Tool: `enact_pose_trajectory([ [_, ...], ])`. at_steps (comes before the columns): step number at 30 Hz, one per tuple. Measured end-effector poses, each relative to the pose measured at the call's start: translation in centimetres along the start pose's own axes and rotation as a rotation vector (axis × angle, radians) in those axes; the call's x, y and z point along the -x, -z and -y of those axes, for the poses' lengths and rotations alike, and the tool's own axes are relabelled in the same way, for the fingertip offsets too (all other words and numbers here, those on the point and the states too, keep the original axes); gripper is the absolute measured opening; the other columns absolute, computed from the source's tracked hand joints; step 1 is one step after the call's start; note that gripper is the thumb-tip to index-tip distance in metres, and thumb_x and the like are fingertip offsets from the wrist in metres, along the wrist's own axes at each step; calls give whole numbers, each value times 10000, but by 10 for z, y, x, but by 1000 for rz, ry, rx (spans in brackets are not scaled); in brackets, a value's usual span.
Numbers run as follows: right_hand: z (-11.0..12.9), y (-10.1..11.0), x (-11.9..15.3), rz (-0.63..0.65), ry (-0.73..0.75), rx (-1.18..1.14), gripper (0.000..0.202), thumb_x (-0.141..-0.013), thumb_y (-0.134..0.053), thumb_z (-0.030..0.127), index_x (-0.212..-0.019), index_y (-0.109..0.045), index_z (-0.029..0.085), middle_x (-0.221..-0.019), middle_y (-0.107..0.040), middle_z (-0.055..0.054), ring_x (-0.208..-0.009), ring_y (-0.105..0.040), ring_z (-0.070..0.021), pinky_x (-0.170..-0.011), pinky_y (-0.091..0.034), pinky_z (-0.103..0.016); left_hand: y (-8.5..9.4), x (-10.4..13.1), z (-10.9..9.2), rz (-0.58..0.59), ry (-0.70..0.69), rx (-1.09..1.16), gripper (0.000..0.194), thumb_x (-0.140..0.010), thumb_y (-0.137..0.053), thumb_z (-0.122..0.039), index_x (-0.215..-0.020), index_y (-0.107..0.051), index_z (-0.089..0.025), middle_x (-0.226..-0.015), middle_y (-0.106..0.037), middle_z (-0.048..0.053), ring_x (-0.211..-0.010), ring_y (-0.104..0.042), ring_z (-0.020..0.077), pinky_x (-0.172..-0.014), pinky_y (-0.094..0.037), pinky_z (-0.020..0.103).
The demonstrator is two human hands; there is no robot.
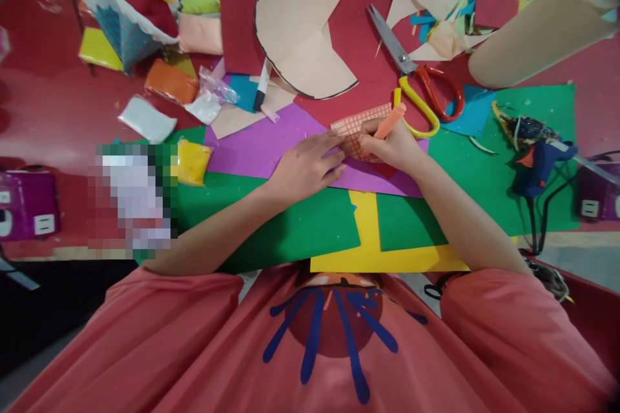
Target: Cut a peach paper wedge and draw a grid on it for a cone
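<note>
An orange marker (391,121) is held in my right hand (393,145), its fingers pinched round it over a small paper piece with a red grid pattern (356,122). My left hand (310,164) lies flat with fingers spread, its fingertips at the left edge of the gridded piece. Beneath both is purple paper (261,145), which overlaps green sheets (290,226) and a yellow sheet (365,226). Scissors (404,64) with one red and one yellow handle lie open just beyond my right hand. The marker's tip is hidden by my fingers.
A large cream paper cutout (295,26) lies at the back. Paper scraps (445,6) and a cream roll (542,26) are at the back right. A blue glue gun (537,168) sits on the right. Coloured clay packets (172,82) and blue cones (128,26) lie at the left.
</note>
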State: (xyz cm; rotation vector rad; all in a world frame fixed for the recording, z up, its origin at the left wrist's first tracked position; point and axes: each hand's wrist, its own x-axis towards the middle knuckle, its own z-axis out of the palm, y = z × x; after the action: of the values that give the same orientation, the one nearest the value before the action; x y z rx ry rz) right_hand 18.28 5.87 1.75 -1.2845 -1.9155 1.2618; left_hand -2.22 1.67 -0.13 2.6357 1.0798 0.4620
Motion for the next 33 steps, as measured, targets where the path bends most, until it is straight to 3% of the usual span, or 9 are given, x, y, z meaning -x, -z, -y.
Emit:
enact_pose_trajectory([
  [8,-1,3,-4,-67,-4,-126,325,-737,-508,90,-478,-355,214,-488,-451,20,-503,-397,-108,-497,-328,-277,1,0,1,-25,-23,11,314,-982,-441,-296,-1127,-678,-151,-1280,-644,148,-1254,-572,287,-1027,-489,473],
  [13,6,3,-2,-168,-15,-198,264,-770,-492,115,-521,-493,201,-528,-528,15,-517,-452,-106,-513,-372,-263,0,0,1,0,-26,17,329,-986,-431,-314,-1160,-671,-169,-1291,-637,146,-1258,-566,292,-1033,-477,502],
  [21,3,0,-2,-228,17,-222,252,-852,-563,273,-613,-503,222,-584,-546,24,-535,-497,-106,-530,-422,-258,0,0,-6,-54,-205,-18,341,-990,-431,-307,-1172,-660,-132,-1196,-687,140,-1212,-597,276,-1014,-497,450],
  [28,-6,-5,-5,-246,80,-233,330,-857,-594,525,-739,-562,218,-667,-585,14,-591,-555,-112,-554,-455,-254,1,0,-5,-9,-200,37,337,-981,-460,-308,-1198,-650,-134,-1238,-674,143,-1184,-615,251,-1038,-479,448],
  [33,-8,-3,2,-295,70,-182,417,-899,-455,636,-955,-635,264,-886,-690,-36,-857,-673,-187,-651,-525,-282,-1,0,2,-80,-164,56,370,-982,-458,-362,-1166,-665,-116,-1177,-695,142,-1143,-635,256,-995,-505,422],
])
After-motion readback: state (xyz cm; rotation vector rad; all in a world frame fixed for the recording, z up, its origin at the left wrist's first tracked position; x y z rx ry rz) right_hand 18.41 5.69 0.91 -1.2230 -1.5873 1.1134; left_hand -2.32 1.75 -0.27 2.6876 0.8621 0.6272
